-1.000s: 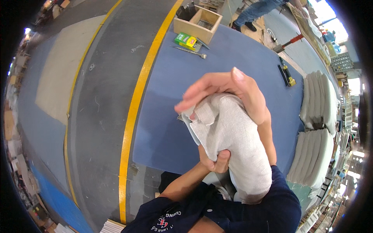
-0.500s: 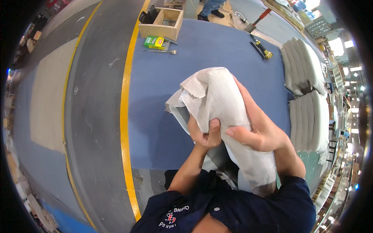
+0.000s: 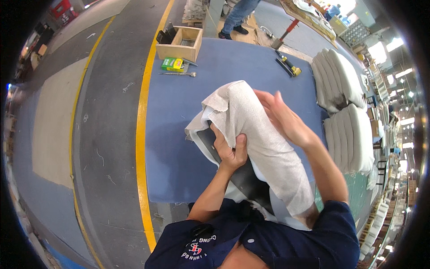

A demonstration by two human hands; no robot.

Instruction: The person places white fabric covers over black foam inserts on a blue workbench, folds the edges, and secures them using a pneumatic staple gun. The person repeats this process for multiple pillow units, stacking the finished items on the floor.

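In front of my body stands an upholstered piece wrapped in light beige woven fabric (image 3: 268, 143), with white padding showing along its edge. Its dark board (image 3: 251, 184) faces left, and the fabric's far corner is folded with a raw edge. My left hand (image 3: 230, 150) is closed on the fabric edge, thumb on the outside and fingers reaching in by the board. Beside the covered right side, my right hand (image 3: 286, 117) is open with fingers stretched out and thumb raised; whether its fingertips touch the cloth is hidden.
A blue mat-covered surface (image 3: 179, 130) lies beneath. On it are a wooden box (image 3: 186, 53), a green-yellow carton (image 3: 172, 64), a thin metal tool (image 3: 179, 74) and a black-yellow staple gun (image 3: 290, 65). Beige cushions (image 3: 349, 139) are stacked at right. Another person's legs (image 3: 237, 20) stand beyond.
My right hand has let go of the fabric, its thumb lifting off and its fingers straightening. My left hand keeps its grip. The view has shifted slightly.
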